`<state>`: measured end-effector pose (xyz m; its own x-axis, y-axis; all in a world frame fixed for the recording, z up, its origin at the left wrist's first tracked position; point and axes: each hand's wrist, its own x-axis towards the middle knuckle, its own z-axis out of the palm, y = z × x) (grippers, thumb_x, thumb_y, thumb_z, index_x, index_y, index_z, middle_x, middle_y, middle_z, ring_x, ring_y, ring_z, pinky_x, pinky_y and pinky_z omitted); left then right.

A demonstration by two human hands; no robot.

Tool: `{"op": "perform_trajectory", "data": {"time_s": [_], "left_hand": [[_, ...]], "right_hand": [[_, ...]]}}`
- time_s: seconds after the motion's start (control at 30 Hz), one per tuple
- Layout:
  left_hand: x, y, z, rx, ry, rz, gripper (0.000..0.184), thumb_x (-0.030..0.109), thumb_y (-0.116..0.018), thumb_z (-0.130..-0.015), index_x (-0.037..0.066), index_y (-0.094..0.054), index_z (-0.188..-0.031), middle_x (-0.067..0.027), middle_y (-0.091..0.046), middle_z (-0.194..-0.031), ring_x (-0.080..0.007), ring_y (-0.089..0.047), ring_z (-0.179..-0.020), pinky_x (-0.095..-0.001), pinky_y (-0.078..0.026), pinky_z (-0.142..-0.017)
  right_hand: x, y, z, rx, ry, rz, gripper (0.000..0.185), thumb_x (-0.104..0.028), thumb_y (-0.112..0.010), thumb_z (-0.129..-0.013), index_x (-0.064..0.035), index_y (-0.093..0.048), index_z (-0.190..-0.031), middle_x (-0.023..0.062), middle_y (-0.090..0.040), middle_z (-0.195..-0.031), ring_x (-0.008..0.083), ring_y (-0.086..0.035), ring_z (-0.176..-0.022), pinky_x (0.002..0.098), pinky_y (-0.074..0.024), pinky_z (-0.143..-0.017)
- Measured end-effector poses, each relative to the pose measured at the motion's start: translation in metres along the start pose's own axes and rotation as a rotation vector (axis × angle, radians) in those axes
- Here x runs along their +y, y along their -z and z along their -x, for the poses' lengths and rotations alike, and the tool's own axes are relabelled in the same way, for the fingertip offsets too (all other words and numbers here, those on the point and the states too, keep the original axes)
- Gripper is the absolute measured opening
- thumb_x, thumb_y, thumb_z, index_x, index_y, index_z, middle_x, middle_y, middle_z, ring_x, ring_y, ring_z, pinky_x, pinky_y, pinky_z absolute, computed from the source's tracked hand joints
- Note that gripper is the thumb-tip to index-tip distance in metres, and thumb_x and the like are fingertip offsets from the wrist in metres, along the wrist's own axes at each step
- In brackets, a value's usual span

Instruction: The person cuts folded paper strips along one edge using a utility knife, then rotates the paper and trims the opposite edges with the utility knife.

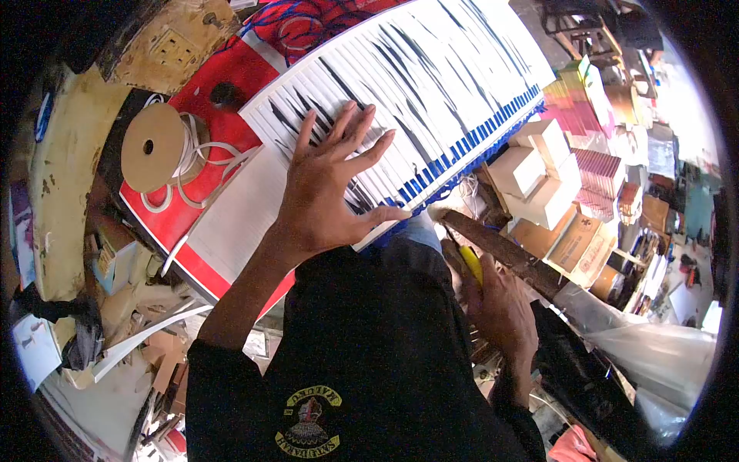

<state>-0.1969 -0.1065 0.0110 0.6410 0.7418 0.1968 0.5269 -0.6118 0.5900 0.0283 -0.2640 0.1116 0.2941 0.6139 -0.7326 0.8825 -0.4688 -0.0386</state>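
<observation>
My left hand [331,181] lies spread, palm down, on a long row of thin white book blocks [431,85] packed side by side, with dark gaps between many of them. Short blue strips [462,146] line the near right edge of the row, and blue fringe hangs below them. My left thumb reaches that edge. Lower to the right, my right hand [500,308] is closed around a slim yellow tool [471,264]; its tip and exact kind cannot be made out. White lined sheets or blocks [231,223] lie by my left forearm.
A cardboard spool [154,148] of white ribbon stands on the red tabletop [223,100] at left. Blue cord [308,31] lies tangled at the back. White blocks [531,169], cardboard boxes [577,239] and stacked booklets [596,181] are at right, beyond a dark wooden beam [508,258].
</observation>
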Motion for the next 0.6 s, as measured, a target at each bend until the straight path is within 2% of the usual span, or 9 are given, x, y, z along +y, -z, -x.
{"op": "perform_trajectory", "data": {"time_s": [0.13,0.2,0.23,0.3,0.33,0.37,0.43,0.53,0.6], "left_hand": [[0.004,-0.008,-0.002,0.061,0.041,0.005,0.077,0.050,-0.079,-0.081,0.014,-0.057,-0.145,-0.0107,-0.046,-0.157,-0.0324,-0.035,-0.150,-0.0611,-0.012,-0.122],[0.007,-0.009,-0.005,0.087,-0.020,-0.074,0.057,0.039,-0.079,-0.085,0.013,-0.066,-0.134,-0.0094,-0.061,-0.143,-0.0278,-0.050,-0.140,-0.0562,-0.020,-0.121],[0.002,-0.013,-0.006,0.082,-0.023,-0.073,0.057,0.039,-0.079,-0.085,0.013,-0.066,-0.134,-0.0094,-0.061,-0.143,-0.0278,-0.050,-0.140,-0.0562,-0.020,-0.121],[-0.009,-0.020,-0.015,0.181,-0.021,0.000,0.035,0.023,-0.073,-0.090,0.008,-0.071,-0.122,-0.0098,-0.071,-0.124,-0.0223,-0.060,-0.127,-0.0489,-0.027,-0.117],[-0.009,-0.019,-0.021,0.312,0.007,0.054,0.026,0.010,-0.071,-0.089,0.008,-0.073,-0.115,-0.0094,-0.075,-0.114,-0.0192,-0.067,-0.114,-0.0410,-0.040,-0.104],[-0.011,-0.015,-0.025,0.356,-0.005,0.141,0.021,0.008,-0.072,-0.087,0.007,-0.073,-0.109,-0.0110,-0.074,-0.109,-0.0226,-0.068,-0.106,-0.0383,-0.046,-0.094],[-0.006,-0.001,-0.019,0.160,-0.094,0.165,0.017,0.009,-0.075,-0.085,0.006,-0.072,-0.102,-0.0090,-0.071,-0.100,-0.0253,-0.065,-0.099,-0.0392,-0.048,-0.089],[0.015,-0.003,-0.005,-0.039,-0.044,0.246,0.012,0.012,-0.077,-0.083,0.008,-0.073,-0.094,-0.0065,-0.067,-0.092,-0.0275,-0.063,-0.092,-0.0392,-0.050,-0.087],[0.019,-0.009,0.000,-0.042,-0.075,0.206,0.012,0.013,-0.077,-0.083,0.008,-0.072,-0.093,-0.0065,-0.065,-0.092,-0.0274,-0.062,-0.093,-0.0398,-0.050,-0.085]], "right_hand": [[-0.006,0.007,0.003,0.018,-0.071,-0.088,0.026,-0.024,-0.056,-0.100,-0.0024,-0.050,-0.114,0.0303,-0.066,-0.095,0.0501,-0.064,-0.090,0.0583,-0.0474,-0.079],[-0.002,0.001,0.004,0.069,-0.012,-0.093,0.025,-0.022,-0.056,-0.100,-0.0023,-0.049,-0.113,0.0306,-0.066,-0.095,0.0495,-0.064,-0.091,0.0581,-0.0468,-0.079],[-0.001,-0.002,0.005,0.067,-0.016,-0.097,0.025,-0.022,-0.056,-0.100,-0.0023,-0.049,-0.113,0.0306,-0.066,-0.095,0.0495,-0.064,-0.091,0.0581,-0.0468,-0.079],[0.001,-0.007,0.004,0.119,0.038,-0.037,0.024,-0.027,-0.054,-0.101,-0.0082,-0.049,-0.115,0.0251,-0.067,-0.077,0.0487,-0.066,-0.076,0.0607,-0.0496,-0.068],[0.003,-0.010,0.005,0.121,0.034,-0.041,0.024,-0.027,-0.054,-0.101,-0.0082,-0.049,-0.115,0.0251,-0.067,-0.077,0.0487,-0.066,-0.076,0.0607,-0.0496,-0.068],[0.005,-0.012,0.005,0.128,0.034,-0.071,0.023,-0.026,-0.054,-0.101,-0.0080,-0.049,-0.114,0.0255,-0.067,-0.077,0.0490,-0.066,-0.077,0.0616,-0.0490,-0.068],[0.009,-0.013,0.004,0.138,0.033,-0.104,0.023,-0.026,-0.054,-0.101,-0.0078,-0.048,-0.114,0.0259,-0.067,-0.076,0.0492,-0.066,-0.077,0.0625,-0.0484,-0.068],[0.010,-0.017,0.004,0.152,0.046,-0.146,0.022,-0.025,-0.055,-0.101,-0.0074,-0.048,-0.113,0.0267,-0.067,-0.077,0.0497,-0.066,-0.077,0.0640,-0.0475,-0.069],[0.010,-0.017,0.001,0.155,0.046,-0.138,0.023,-0.026,-0.055,-0.101,-0.0071,-0.048,-0.112,0.0268,-0.067,-0.077,0.0496,-0.067,-0.077,0.0639,-0.0477,-0.069]]}}
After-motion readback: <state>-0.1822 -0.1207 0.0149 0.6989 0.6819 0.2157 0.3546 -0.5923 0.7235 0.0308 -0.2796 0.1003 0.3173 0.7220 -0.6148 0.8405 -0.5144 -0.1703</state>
